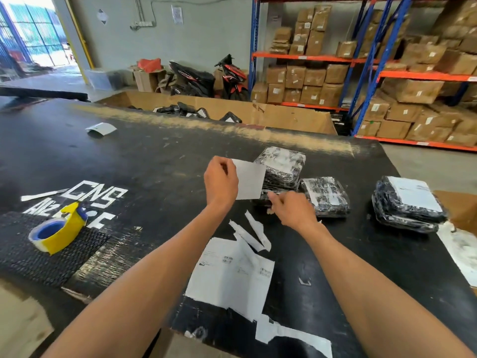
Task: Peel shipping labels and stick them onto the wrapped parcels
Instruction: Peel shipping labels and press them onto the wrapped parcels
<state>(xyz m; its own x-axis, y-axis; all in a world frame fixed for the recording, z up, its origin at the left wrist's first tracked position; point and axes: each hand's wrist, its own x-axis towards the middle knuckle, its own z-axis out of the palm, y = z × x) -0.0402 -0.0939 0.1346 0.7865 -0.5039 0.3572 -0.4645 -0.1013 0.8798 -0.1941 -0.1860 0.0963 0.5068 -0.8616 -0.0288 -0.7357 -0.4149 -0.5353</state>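
Both hands hover above the black desk (154,164): the left hand (220,183) pinches a plain white label (249,180) by its left edge, holding it upright, blank side to the camera; the right hand (293,209), fingers curled, picks at the label's lower right corner. Just behind sit wrapped parcels (281,167), glossy black plastic, some already carrying white labels. Torn backing strips (254,232) lie nearer on the desk
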